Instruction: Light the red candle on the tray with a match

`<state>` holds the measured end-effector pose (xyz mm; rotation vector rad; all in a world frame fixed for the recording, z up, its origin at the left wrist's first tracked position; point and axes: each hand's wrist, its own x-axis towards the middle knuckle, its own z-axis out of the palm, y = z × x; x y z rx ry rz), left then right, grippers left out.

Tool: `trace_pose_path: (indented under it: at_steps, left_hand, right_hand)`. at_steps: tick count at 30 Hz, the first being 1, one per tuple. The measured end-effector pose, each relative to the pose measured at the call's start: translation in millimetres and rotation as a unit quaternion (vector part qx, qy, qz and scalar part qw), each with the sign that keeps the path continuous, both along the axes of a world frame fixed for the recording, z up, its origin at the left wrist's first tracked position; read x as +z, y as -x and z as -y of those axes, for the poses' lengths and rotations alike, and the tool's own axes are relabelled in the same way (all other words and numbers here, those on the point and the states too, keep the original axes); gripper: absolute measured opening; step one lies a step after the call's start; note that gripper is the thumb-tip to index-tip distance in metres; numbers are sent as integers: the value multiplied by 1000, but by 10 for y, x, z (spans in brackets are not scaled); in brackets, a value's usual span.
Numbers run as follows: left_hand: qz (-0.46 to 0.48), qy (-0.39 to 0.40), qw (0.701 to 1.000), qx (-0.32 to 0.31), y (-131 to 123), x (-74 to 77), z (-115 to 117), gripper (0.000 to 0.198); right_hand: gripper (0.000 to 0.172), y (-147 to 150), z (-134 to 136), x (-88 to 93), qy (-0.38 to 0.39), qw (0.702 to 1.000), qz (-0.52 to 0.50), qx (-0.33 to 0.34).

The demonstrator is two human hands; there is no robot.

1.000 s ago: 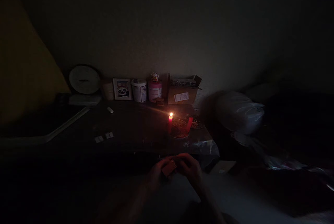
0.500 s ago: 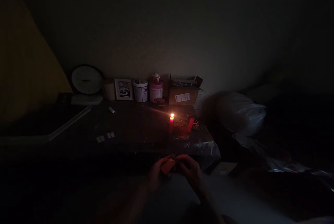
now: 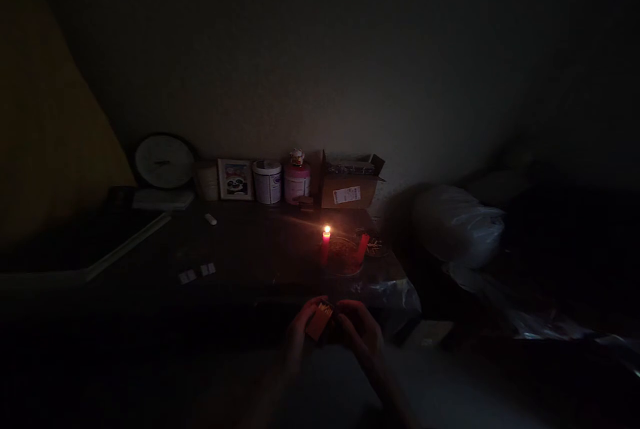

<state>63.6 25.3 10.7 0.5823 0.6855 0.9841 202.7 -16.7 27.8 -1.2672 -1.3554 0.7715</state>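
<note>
Darkness hides most of the room, but a small box [image 3: 320, 320] shows between the two hands, just short of the table's [image 3: 240, 249] near edge. The box is flat, reddish-brown, tilted, with a paler end facing up. The left hand [image 3: 299, 330] is clasped around its left side. The right hand [image 3: 361, 332] curls against its other end; whether those fingers pinch it is too dim to tell. Beyond the grip, on the table, a lit red candle [image 3: 326, 243] stands just beside a plate [image 3: 343, 262], with a second, unlit candle [image 3: 362, 247] leaning at the plate's far side. Left of the grip the tabletop lies mostly bare. To the right, past the table's corner, sits a pale plastic bag [image 3: 457, 226].
</note>
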Motion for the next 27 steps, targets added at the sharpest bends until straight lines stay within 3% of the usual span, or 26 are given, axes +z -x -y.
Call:
trace_pose_path:
  at_steps: [4, 10, 15, 20, 27]
  left_hand:
    - [-49, -63, 997, 18, 14, 47, 40, 32]
    - [-60, -113, 991, 44, 27, -103, 7, 32]
    - [-66, -95, 991, 69, -10, -200, -58, 26]
    - [-70, -96, 990, 72, -37, -252, -98, 23]
    - [-69, -99, 991, 64, -27, -143, -54, 26]
  right_hand:
    - [37, 107, 64, 52, -16, 998, 46, 42]
    - [54, 103, 29, -115, -57, 990, 120, 45]
    - [55, 94, -3, -205, -99, 982, 158, 37]
    - [53, 118, 3, -158, -112, 977, 181, 20]
    - [55, 106, -14, -211, -131, 970, 203, 20]
